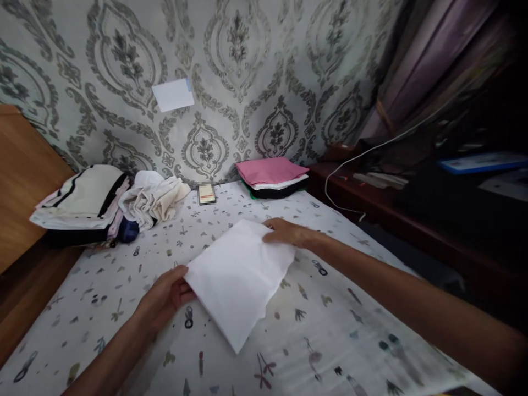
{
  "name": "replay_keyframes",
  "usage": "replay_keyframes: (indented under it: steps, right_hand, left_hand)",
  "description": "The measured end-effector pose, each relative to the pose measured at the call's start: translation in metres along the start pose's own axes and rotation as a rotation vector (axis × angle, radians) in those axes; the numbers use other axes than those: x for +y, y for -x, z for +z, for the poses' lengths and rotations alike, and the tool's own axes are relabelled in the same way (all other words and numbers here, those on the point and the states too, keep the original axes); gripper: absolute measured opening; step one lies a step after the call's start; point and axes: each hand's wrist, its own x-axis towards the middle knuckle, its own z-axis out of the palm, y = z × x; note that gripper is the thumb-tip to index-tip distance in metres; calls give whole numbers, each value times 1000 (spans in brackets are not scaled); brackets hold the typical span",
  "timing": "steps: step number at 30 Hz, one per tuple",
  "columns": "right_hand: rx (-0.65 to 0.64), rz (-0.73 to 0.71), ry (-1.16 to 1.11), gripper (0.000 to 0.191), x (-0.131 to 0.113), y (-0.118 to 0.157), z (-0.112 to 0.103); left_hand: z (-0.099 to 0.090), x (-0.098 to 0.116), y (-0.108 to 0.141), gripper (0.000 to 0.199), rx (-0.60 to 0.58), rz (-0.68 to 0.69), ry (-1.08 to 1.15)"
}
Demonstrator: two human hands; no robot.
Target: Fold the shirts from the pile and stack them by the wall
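Note:
A folded white cloth (239,275) is held at a slant just over the patterned white sheet (330,341), one corner pointing toward me. My left hand (167,294) grips its left corner, fingers curled beneath the edge and thumb on top. On the far right corner, my right hand (284,232) pinches the cloth between thumb and fingers. Beyond it lies a folded stack with a pink cloth (272,170) on top, white and black ones below.
At the back left are a folded clothes stack (86,192) and a crumpled cream pile (152,198). A small framed card (207,193) lies near the wall. A white cable (371,148) hangs over the dark red ledge (355,203) at right. A wooden board (28,176) stands left.

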Motion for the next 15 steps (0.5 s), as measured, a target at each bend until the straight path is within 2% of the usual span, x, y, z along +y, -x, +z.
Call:
replay_keyframes:
  steps: [3, 6, 8, 12, 15]
  right_hand:
    - [-28, 196, -309, 24, 15, 13, 8]
    - [-108, 215, -469, 23, 14, 17, 8]
    - [-117, 181, -513, 21, 11, 20, 2]
    - [-71, 14, -550, 26, 12, 23, -24]
    - [10, -133, -543, 39, 19, 18, -59]
  left_hand:
    - [12, -17, 10, 40, -43, -69, 4]
    - [22, -33, 15, 61, -60, -117, -34]
    - [28, -35, 14, 67, -71, -133, -78]
    - [51, -11, 1, 67, -145, -34, -140]
    - [84, 22, -23, 66, -187, 84, -178]
